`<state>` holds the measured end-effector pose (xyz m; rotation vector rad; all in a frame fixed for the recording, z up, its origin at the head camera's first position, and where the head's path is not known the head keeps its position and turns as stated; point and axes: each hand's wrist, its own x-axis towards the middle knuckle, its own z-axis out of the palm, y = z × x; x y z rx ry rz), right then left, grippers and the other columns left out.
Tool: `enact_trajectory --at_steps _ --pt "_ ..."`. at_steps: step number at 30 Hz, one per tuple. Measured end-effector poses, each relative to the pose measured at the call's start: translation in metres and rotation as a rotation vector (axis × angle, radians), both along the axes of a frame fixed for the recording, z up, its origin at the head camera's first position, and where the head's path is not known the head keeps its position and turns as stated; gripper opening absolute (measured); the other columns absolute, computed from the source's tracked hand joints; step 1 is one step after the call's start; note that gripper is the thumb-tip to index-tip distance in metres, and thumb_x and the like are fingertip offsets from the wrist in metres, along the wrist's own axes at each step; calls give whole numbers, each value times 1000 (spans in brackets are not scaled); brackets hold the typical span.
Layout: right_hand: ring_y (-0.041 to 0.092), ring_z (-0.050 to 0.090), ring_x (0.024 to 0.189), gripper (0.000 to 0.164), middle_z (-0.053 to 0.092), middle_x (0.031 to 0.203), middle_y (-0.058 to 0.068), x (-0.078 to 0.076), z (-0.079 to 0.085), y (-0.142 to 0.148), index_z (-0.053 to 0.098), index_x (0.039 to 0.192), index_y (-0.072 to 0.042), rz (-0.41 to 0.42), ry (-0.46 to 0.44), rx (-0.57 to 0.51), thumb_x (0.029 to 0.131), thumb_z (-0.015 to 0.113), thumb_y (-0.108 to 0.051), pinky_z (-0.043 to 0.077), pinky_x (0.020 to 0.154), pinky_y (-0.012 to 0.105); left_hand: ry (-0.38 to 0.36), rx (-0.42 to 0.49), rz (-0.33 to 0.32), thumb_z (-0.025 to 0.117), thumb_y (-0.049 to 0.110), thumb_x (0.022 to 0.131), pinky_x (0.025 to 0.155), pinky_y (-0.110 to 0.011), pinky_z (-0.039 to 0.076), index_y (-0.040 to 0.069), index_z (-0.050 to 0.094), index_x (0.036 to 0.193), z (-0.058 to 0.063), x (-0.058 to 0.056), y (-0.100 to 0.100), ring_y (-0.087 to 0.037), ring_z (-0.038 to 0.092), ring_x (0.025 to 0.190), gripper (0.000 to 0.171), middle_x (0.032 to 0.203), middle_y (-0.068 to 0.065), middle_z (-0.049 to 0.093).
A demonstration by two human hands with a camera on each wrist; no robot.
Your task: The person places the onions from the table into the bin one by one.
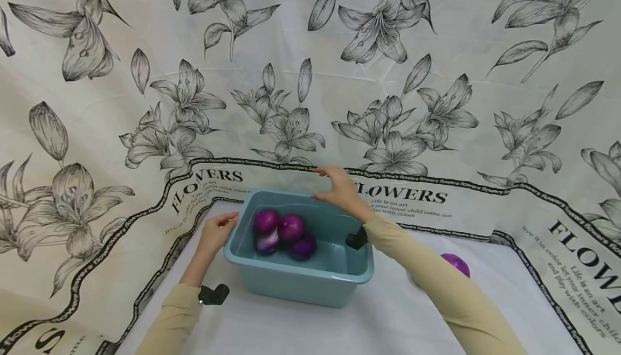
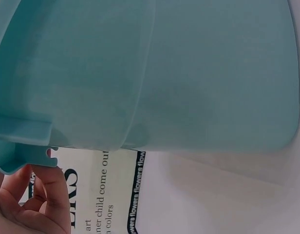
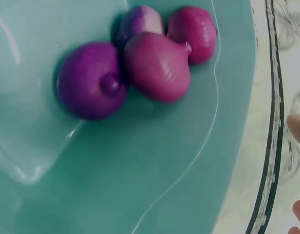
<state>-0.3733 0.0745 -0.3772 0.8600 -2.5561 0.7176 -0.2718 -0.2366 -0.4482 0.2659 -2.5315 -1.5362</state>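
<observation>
A blue-green plastic basin (image 1: 301, 285) stands on the white cloth. Several onions lie together in its left half: two magenta onions (image 1: 291, 228), a darker purple one (image 1: 303, 247) and a purple-and-white one (image 1: 267, 241). My left hand (image 1: 218, 231) grips the basin's left rim, fingers curled under its lip (image 2: 28, 156) in the left wrist view. Over the basin's far rim my right hand (image 1: 339, 190) is raised, thumb and fingers apart with nothing between them. Only its fingertips (image 3: 298, 127) show at the edge of the right wrist view.
On the cloth to the right, a purple round thing (image 1: 456, 264) is partly hidden behind my right forearm. A hanging cloth with printed flowers (image 1: 291, 129) rises right behind the basin and along both sides of the white tabletop (image 1: 388, 317).
</observation>
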Motion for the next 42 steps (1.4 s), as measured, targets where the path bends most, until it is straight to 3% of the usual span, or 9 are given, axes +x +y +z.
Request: enact_trajectory --at_steps 10,17,25,36,42 --pt "34 56 106 64 64 114 17 7 -10 68 58 127 -5 -123 76 -101 73 84 -26 44 89 50 -20 -10 -5 54 22 98 70 -21 44 2 61 127 1 -1 0 -30 61 100 36 114 -23 65" --pt "37 57 103 66 64 115 20 10 -16 111 58 127 -3 -226 86 -85 72 85 -27 44 87 51 -20 -18 -15 53 23 98 70 -22 44 2 60 127 -1 -2 -3 -29 61 99 37 114 -22 65" --pt "39 56 104 67 63 116 22 23 -45 155 57 127 -1 -316 5 -74 72 85 -26 44 87 53 -26 -19 -21 53 23 98 70 -22 43 1 60 128 -2 -1 -3 -30 60 100 38 115 -23 64" --pt "41 56 107 72 63 117 23 55 -92 208 55 128 0 -414 -41 -65 70 84 -33 43 88 55 -15 -20 -27 53 20 98 69 -22 44 -1 59 128 1 2 0 -29 60 97 37 113 -24 64" --pt "43 56 106 77 60 120 27 71 -120 233 53 128 2 -467 -144 -73 70 83 -39 44 86 55 -10 -30 -27 52 19 98 69 -22 44 -1 59 128 2 1 1 -30 60 99 37 114 -25 64"
